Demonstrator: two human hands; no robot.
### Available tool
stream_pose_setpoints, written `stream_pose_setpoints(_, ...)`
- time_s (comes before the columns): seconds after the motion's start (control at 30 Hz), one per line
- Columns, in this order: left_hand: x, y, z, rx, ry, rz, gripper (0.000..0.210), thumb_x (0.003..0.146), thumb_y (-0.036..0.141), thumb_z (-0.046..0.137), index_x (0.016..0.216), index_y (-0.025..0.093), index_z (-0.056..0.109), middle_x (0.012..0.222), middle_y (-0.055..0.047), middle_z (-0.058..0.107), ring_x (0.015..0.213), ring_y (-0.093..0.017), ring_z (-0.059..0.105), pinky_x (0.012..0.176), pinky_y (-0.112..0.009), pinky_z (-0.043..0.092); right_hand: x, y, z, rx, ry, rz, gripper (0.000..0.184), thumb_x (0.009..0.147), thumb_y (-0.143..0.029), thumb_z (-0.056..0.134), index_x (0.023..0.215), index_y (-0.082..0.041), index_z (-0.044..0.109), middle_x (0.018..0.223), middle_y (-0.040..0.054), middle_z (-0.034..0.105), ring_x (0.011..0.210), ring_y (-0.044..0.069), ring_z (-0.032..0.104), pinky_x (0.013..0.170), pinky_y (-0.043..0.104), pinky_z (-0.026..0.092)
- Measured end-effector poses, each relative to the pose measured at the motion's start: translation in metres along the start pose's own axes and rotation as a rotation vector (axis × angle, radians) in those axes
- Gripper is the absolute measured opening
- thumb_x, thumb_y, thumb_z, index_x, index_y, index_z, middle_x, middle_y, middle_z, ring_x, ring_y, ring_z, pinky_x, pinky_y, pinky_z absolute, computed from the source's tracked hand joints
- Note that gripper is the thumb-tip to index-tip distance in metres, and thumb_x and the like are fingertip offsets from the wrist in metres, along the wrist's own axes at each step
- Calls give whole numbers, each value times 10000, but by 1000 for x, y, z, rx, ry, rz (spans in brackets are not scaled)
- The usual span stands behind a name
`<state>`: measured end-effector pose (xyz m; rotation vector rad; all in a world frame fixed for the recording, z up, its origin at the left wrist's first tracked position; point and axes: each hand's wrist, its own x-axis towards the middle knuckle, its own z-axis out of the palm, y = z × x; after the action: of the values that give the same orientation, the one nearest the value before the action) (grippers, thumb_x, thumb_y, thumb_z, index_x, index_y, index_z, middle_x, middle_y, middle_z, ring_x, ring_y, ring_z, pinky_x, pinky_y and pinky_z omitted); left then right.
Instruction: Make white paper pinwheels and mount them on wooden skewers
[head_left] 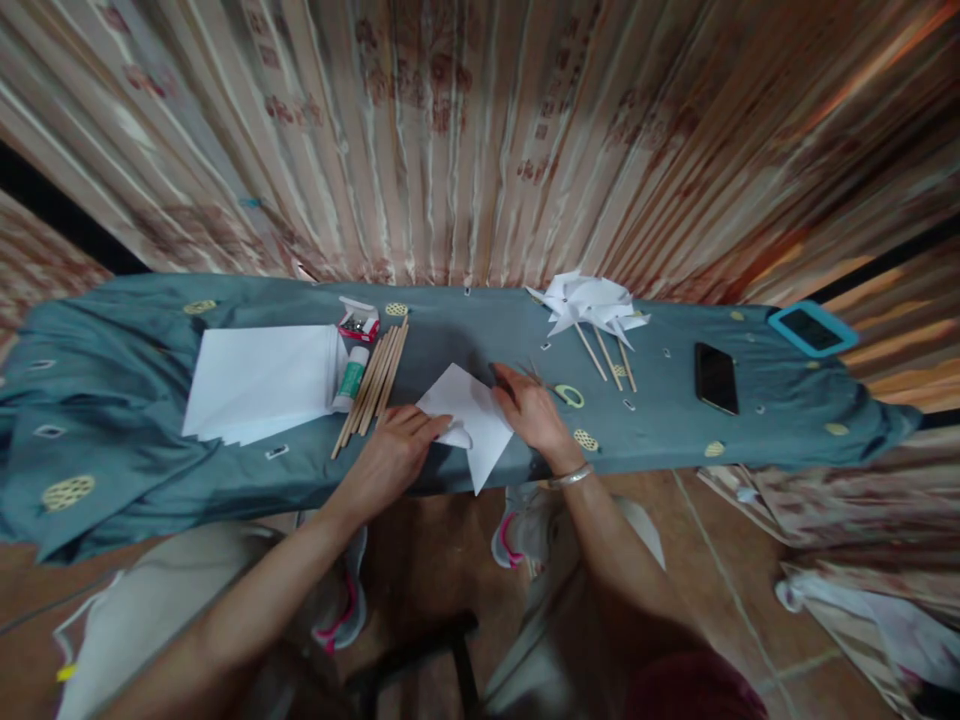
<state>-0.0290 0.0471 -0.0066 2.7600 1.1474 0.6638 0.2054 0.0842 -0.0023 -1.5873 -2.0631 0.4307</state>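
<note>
A white sheet of paper [476,405], cut in from its edges, lies turned like a diamond between my hands near the table's front edge. One flap of it curls inward beside the thumb of my left hand [395,447], which is closed on the paper's left side. My right hand [534,408], with a bracelet at its wrist, holds the sheet by its right edge; the fingertips are partly hidden. Just beyond that hand lie scissors [570,396] with a pale green handle. Left of the sheet is a bundle of thin wooden sticks [377,380].
A stack of white paper [259,380], a glue stick [352,378] and an open small red-and-white box [359,322] lie left. Paper pinwheels on sticks [589,303] lie at the back right, then a black phone [716,378] and a blue-framed device [813,328]. A curtain [450,150] hangs behind.
</note>
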Motion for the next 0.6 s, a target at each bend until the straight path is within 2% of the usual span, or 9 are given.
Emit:
stream_pose_setpoints(0.1,17,-16,-4,109,55,-27,305,863,80,479,1125,135,625,891,-95,678,938,-251,569,847,-410,465,-3,2,-2,18,18,45,408,909,-227,452,1290,-115,546,1178,150,669,1075,254,644,962,404,491)
stream_pose_setpoints(0.2,28,-23,-10,130,23,1,303,844,72,485,1088,146,649,919,-104,681,1003,-258,560,873,-409,466,-8,6,-4,25,27,50,396,906,-227,466,1279,-129,555,1140,141,686,1031,254,662,938,404,505)
stream_pose_setpoints(0.4,15,-19,-10,146,-22,-10,412,769,16,514,1161,93,618,1004,-135,668,1035,-272,543,899,-418,479,-17,9,-7,32,-15,26,389,898,-205,481,1269,-123,562,1127,142,690,997,260,673,913,404,517)
stream_pose_setpoints(0.5,7,-18,-8,142,-2,-43,360,744,-11,519,1063,81,659,1000,-137,658,1018,-266,532,908,-412,482,-18,8,-9,49,-27,39,393,894,-211,501,1271,-118,558,1120,139,693,968,262,682,892,405,525)
stream_pose_setpoints(0.6,11,-19,-9,153,-19,-35,237,773,14,526,888,126,700,953,-113,661,999,-260,537,882,-416,486,-17,6,-9,59,-34,79,401,893,-223,513,1278,-117,551,1094,132,705,919,266,694,849,408,540)
